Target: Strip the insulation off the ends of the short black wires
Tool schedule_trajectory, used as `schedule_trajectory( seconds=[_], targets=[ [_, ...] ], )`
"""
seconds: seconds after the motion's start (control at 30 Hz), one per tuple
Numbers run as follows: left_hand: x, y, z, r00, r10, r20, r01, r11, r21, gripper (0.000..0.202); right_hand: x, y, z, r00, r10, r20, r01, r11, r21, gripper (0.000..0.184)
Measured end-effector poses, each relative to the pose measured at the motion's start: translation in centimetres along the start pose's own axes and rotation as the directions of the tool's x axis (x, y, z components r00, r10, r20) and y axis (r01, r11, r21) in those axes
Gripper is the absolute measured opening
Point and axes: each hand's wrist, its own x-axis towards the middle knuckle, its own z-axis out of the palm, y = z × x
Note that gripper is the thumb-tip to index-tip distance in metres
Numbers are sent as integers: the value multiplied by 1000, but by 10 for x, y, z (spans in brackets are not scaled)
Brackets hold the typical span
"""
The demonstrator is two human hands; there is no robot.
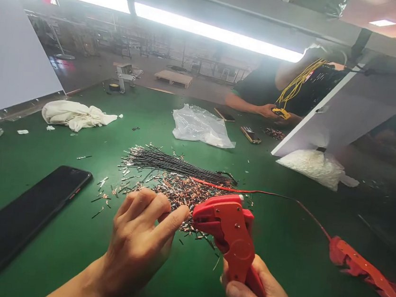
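My right hand (262, 294) is wrapped round the handles of a red wire stripper (240, 236), whose jaws point left. Just off those jaws, my left hand (141, 232) is closed with thumb and index finger together; whatever it pinches is hidden. Behind both hands lies a bundle of black wires (178, 163) with silvery tips at its left end. Between bundle and hands is a heap of copper strands and black insulation scraps (182, 192). A red strip (215, 186) runs across this heap and thins into a dark cord toward the right.
At left lies a black phone (25, 219); at right, a second red wire stripper (367, 265). Farther back are a white cloth (75, 114), a clear plastic bag (200, 125) and a tied white bag (312, 166). Across the green table (81, 235), a co-worker's hands (270, 111) hold a yellow tool.
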Motion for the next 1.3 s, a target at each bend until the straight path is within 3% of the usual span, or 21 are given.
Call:
schedule_trajectory(
  seconds=[0.13, 0.23, 0.3, 0.37, 0.5, 0.67, 0.73, 0.8, 0.9, 0.97, 1.03, 1.3],
  targets=[
    [-1, 0, 2, 1000, 10, 9, -10, 1000, -16, 24, 2, 0, 1, 1000, -14, -1, 14, 1000, 19, 52],
    [-4, -2, 4, 1000, 18, -3, -18, 1000, -2, 28, 4, -13, 0, 989, -14, 148, -4, 993, 120, 46],
    [-4, -3, 5, 1000, 11, -20, -11, 1000, -4, 28, 4, -25, 0, 958, -33, 285, -3, 992, 126, 48],
    [-4, -2, 4, 1000, 1, -31, -1, 1000, -6, 26, 3, -32, 1, 945, -23, 327, -23, 990, 137, 49],
    [-2, 2, 4, 998, 2, -56, -4, 999, -44, 23, 0, -25, 3, 951, -41, 306, -67, 941, 333, 50],
    [-4, 5, 6, 1000, 0, 5, 0, 993, -116, 19, -1, -20, 1, 957, -166, 239, -10, 803, 596, 56],
    [-6, 3, 7, 999, 18, 36, -15, 998, -57, 15, -1, -27, -2, 970, -217, 108, 122, 823, 554, 48],
    [-9, 2, 7, 997, 54, 47, -54, 999, -5, 13, -1, -34, -6, 960, -242, -140, 276, 900, 338, 34],
    [-12, 4, 5, 991, 132, 39, -131, 991, -7, 14, 1, -37, -9, 843, -327, -428, 324, 942, -83, 22],
    [-14, 9, 4, 983, 177, 57, -176, 984, -26, 16, 2, -36, -7, 794, -390, -466, 302, 919, -254, 19],
    [-15, 15, 3, 975, 208, 78, -205, 978, -43, 17, 2, -36, -2, 795, -422, -436, 305, 899, -314, 17],
    [-18, 31, 5, 945, 295, 140, -281, 953, -112, 23, 6, -40, 13, 810, -380, -447, 287, 921, -262, 15]
  ],
)
